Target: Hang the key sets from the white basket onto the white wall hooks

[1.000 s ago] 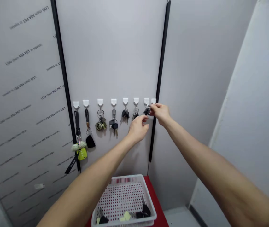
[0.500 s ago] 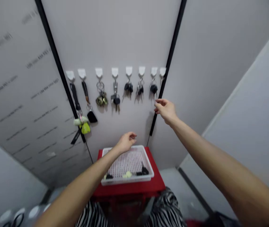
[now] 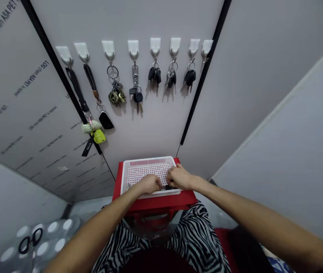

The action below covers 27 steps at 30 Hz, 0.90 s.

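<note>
Both hands are down inside a white perforated plastic basket (image 3: pixel 147 162). My left hand (image 3: pixel 150 184) is closed, its fingertips curled down near the basket's front side; what they grip is hidden. Close on its right, my right hand (image 3: pixel 180 177) bends its fingers over a bunch of keys (image 3: pixel 167 187) with black heads, partly covered by the fingers. A little metal shows between the two hands. At the basket's left end, a small metallic item (image 3: pixel 128 186) is partly hidden by my left forearm.
The basket stands on a red stool (image 3: pixel 117 182) before my knees. White hooks (image 3: pixel 133 46) line the wall, several carrying key bunches (image 3: pixel 117 94). Left ones hold a strap with a yellow-green fob (image 3: pixel 99 136) and a black tag (image 3: pixel 106 120). Clear bottles (image 3: pixel 42 248) stand lower left.
My right hand has come down from the wall beside the right-hand hooks into the basket. My left hand has lowered from above the basket's far side to its front. The view has tilted down.
</note>
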Each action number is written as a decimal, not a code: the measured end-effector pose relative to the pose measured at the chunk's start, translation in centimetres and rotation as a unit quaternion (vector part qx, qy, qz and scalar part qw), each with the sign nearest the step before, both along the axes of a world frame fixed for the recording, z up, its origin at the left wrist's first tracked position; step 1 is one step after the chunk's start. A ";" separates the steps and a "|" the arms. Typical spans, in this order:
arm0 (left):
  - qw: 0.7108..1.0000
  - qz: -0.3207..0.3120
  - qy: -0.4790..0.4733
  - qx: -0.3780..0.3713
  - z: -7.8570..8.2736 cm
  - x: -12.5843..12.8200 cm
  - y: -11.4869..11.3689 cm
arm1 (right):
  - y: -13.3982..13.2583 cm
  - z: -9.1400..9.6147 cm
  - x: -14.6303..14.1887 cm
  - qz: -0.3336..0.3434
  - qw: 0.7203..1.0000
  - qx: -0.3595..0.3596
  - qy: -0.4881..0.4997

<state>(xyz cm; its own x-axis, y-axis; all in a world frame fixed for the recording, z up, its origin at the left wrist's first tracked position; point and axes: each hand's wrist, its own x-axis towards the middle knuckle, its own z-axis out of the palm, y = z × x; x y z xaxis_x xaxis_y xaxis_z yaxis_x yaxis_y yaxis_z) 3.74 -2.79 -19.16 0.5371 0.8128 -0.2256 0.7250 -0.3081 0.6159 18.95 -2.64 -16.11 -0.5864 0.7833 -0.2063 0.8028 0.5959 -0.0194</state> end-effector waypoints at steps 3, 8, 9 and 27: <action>0.999 0.029 -0.031 -0.019 0.2 -0.1 0.1 | 0.5 0.9 0.3 -0.029 0.999 0.013 0.013; 0.997 0.003 -0.030 -0.067 0.3 0.6 -0.2 | -0.1 0.6 0.3 0.009 1.000 -0.001 -0.017; 0.998 -0.005 -0.024 -0.050 0.3 0.9 -0.2 | -0.3 0.3 0.1 0.018 0.999 0.000 -0.029; 0.949 0.094 -0.284 0.100 11.2 4.8 5.2 | 3.9 13.1 4.0 -0.194 0.805 0.009 0.560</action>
